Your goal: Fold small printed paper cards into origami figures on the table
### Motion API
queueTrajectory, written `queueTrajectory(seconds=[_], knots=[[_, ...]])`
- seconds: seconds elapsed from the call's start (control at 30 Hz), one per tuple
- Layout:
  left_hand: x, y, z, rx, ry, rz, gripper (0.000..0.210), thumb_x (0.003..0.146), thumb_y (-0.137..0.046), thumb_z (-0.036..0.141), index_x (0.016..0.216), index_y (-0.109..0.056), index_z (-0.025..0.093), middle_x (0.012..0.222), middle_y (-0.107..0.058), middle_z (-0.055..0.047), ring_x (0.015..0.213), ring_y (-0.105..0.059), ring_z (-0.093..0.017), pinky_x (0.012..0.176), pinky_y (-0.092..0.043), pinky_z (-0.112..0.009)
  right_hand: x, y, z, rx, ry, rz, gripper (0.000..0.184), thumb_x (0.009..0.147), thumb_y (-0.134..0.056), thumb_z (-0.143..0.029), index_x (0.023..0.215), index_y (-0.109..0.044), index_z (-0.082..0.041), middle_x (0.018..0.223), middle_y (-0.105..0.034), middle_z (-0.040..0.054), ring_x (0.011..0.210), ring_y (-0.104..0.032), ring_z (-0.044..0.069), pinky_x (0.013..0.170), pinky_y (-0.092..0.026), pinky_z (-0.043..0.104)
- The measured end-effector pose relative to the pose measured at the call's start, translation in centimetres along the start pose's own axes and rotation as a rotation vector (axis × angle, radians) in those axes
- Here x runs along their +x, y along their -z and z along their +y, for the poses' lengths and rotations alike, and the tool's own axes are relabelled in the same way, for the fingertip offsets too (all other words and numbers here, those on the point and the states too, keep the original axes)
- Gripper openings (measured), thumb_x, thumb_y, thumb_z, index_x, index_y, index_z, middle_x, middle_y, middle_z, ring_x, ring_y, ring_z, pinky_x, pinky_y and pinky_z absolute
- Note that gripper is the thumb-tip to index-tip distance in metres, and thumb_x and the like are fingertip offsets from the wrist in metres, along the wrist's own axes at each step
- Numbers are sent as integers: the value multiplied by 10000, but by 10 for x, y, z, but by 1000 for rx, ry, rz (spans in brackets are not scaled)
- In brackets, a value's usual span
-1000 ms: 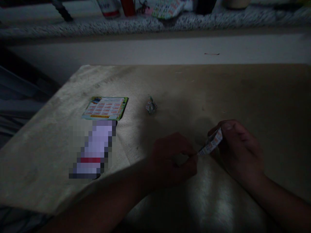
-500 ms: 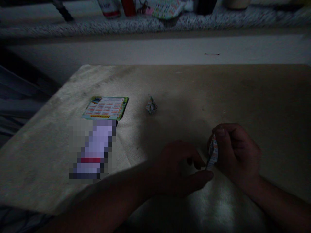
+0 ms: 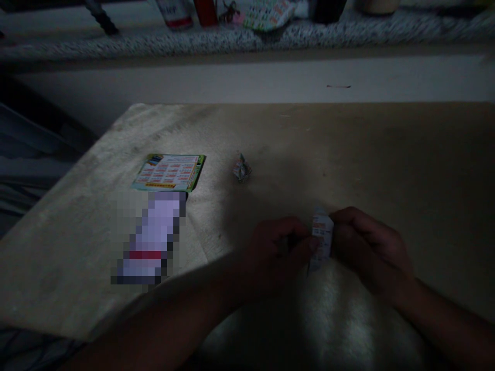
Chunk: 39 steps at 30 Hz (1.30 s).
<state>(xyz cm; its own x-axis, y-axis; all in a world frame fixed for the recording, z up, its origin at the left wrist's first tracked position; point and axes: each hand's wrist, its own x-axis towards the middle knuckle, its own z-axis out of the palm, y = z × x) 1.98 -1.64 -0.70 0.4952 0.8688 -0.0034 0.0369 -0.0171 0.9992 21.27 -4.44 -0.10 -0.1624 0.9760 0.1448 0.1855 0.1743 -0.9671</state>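
Note:
Between my two hands is a small piece of folded printed paper [image 3: 322, 238], whitish with orange and dark print, held upright above the table. My left hand [image 3: 280, 252] pinches its left edge between thumb and fingers. On the opposite edge, the fingers of my right hand [image 3: 371, 247] are closed on the same paper. A small folded paper shape [image 3: 242, 169] with a pointed top stands on the table, beyond my left hand and apart from both hands. Dim light hides detail on the fingers.
A printed card [image 3: 170, 171] with a green border lies on the table [image 3: 406, 154] at left. Just below it is a blurred-out phone-like object [image 3: 157, 232]. Behind the table, a speckled stone ledge [image 3: 232, 41] carries a red container [image 3: 205, 13] and a patterned bag [image 3: 266, 14].
My left thumb and fingers have closed on the paper. The paper has moved slightly left and turned, showing its broad printed face. My right hand has turned and shifted a little.

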Motion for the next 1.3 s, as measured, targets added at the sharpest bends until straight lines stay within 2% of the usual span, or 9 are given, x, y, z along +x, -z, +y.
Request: queueTrajectory(seconds=[0.07,0.17,0.33,0.57,0.7,0.87,1.03,1.17,1.3], knots=[[0,2,-1,-76,17,31,295,891,-667,390,737,-609,145,674,-586,-9,618,-510,-106,574,-418,-226,1,3,3,37,-9,-117,270,1020,-524,-357,801,-597,-217,618,-527,-22,524,-485,114,465,-390,231],[0,1,-2,-151,25,15,308,888,-683,398,735,-602,143,688,-598,-18,634,-528,-111,586,-435,-231,2,4,6,19,21,-197,327,1015,-526,-393,762,-610,-205,594,-493,-24,510,-446,112,458,-363,238],[-2,-1,-1,-98,-22,21,314,887,-681,391,710,-587,149,641,-559,-8,604,-500,-107,571,-425,-235,4,1,5,18,70,-223,362,1009,-525,-399,714,-602,-204,546,-446,-36,472,-391,105,437,-327,242],[-3,-2,-4,-10,-186,12,282,900,-658,326,695,-570,154,643,-562,-14,586,-515,-105,555,-411,-238,2,2,4,121,-8,-249,383,995,-557,-358,651,-591,-194,504,-467,-35,439,-421,94,400,-313,226],[-4,-1,-3,-95,-132,-24,306,897,-668,354,691,-553,160,650,-564,-19,614,-531,-118,563,-427,-241,2,3,1,101,26,-270,400,1000,-549,-310,617,-562,-196,491,-449,-41,428,-398,84,400,-296,226],[-4,-1,1,-280,-4,-54,316,866,-716,371,700,-562,151,700,-591,-34,645,-534,-123,602,-445,-255,4,4,-1,131,40,-310,366,1008,-540,-327,671,-593,-194,536,-510,-26,469,-471,95,435,-357,219],[-2,0,2,-396,89,-115,314,853,-724,383,729,-563,143,684,-539,-6,635,-494,-105,606,-422,-238,3,3,0,163,31,-287,353,1003,-543,-256,655,-532,-193,538,-382,-57,461,-339,76,413,-263,215],[-2,3,3,-317,94,-206,320,884,-671,397,740,-569,130,675,-511,-5,638,-481,-106,594,-397,-234,2,1,-1,225,58,-325,293,977,-576,-212,685,-563,-184,561,-352,-70,465,-277,61,416,-234,206],[-3,4,4,-202,10,-226,313,913,-624,346,697,-549,132,636,-490,4,587,-451,-93,550,-364,-223,4,-2,-1,301,51,-368,242,962,-602,-247,734,-643,-179,580,-416,-60,486,-330,69,440,-287,203]])
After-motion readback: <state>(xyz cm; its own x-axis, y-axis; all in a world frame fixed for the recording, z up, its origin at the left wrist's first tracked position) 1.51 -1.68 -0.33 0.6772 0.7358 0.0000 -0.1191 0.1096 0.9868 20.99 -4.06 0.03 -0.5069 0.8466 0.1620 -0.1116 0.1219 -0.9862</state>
